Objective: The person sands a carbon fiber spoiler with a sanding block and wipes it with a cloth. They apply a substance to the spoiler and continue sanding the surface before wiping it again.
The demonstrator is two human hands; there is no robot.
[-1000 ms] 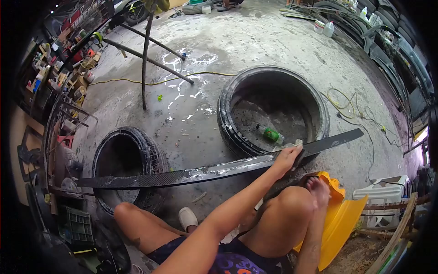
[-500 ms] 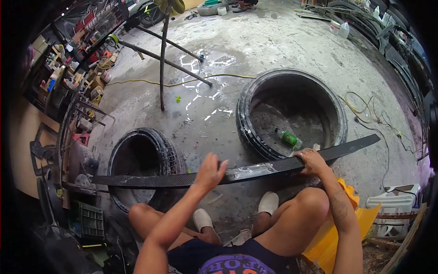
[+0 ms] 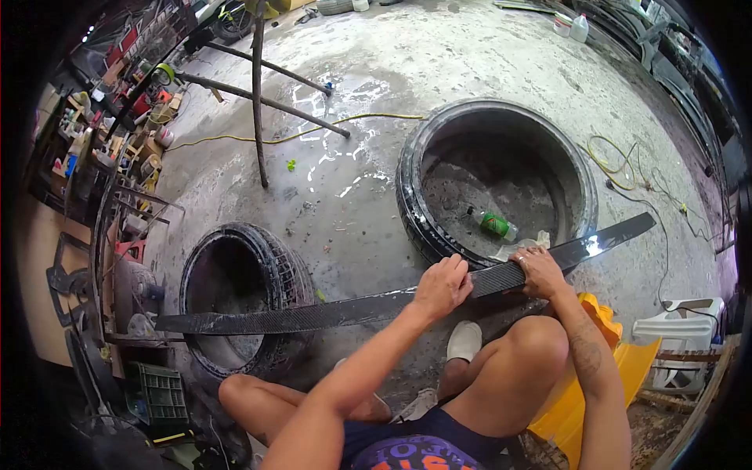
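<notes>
A long, narrow black strip with a woven, carbon-fibre look (image 3: 345, 312) lies across in front of me, over a smaller tire (image 3: 286, 274) at left and a larger tire (image 3: 407, 196) at right. My left hand (image 3: 443, 288) is closed against the strip's upper face near its middle; whatever its fingers hold, if anything, is hidden. My right hand (image 3: 539, 271) wraps over the strip farther right, gripping its edge. Bright light glints off the strip's surface beyond that hand. Inside the larger tire lies a green-labelled plastic bottle (image 3: 497, 225).
A stand of dark poles (image 3: 259, 102) rises from the wet concrete floor ahead. The yellow cable (image 3: 298, 137) runs behind the tires. At right are a yellow panel (image 3: 627, 376) and a white plastic stool (image 3: 681, 333). A dark crate (image 3: 160, 392) sits low at left.
My left hand has moved right along the strip, toward my right hand, and its fingers are now lower on the surface. My right hand keeps its grip. The view has shifted slightly.
</notes>
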